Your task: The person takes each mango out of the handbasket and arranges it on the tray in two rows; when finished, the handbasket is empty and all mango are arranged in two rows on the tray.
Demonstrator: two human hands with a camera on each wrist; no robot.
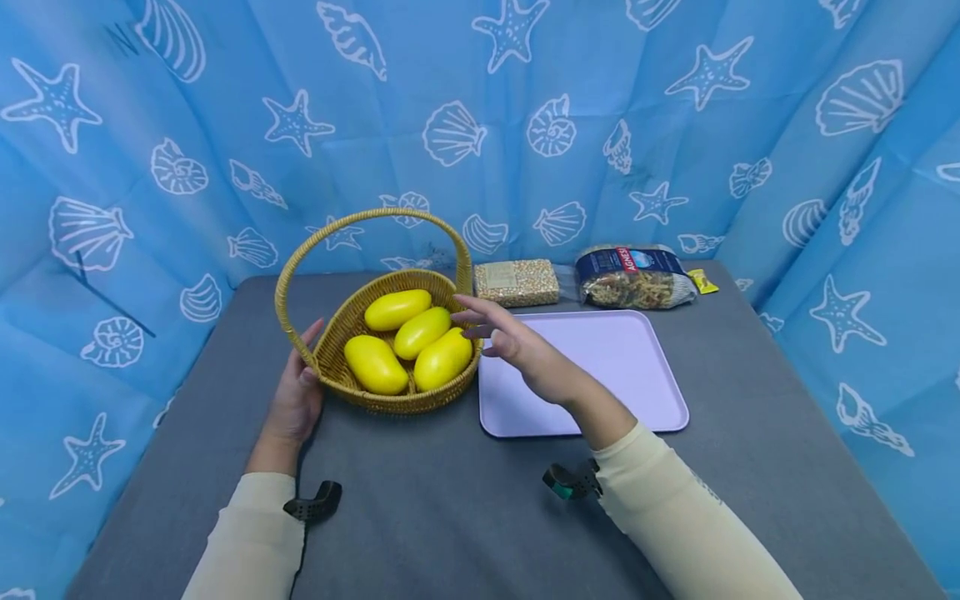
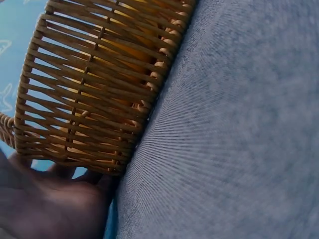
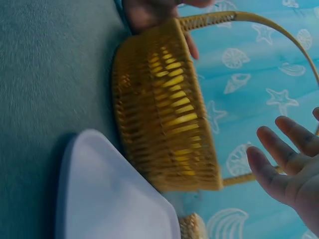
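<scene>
A wicker basket [image 1: 401, 406] of four yellow fruits [image 1: 422, 332] sits on a gray bench [image 1: 420, 500], left of center.

The left hand [image 1: 296, 402] touches the basket's left end, its fingers fairly straight; the right hand [image 1: 527, 348], fingers spread and holding nothing, hovers by the right side. A lilac tray [image 1: 600, 358] lies just right, a bag of kernels [image 1: 517, 282] and packet of pasta [image 1: 632, 279] behind it.

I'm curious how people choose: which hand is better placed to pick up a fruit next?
Probably the right hand: it's empty and near the yellow fruits, while the left hand touches the left side of the basket.
</scene>
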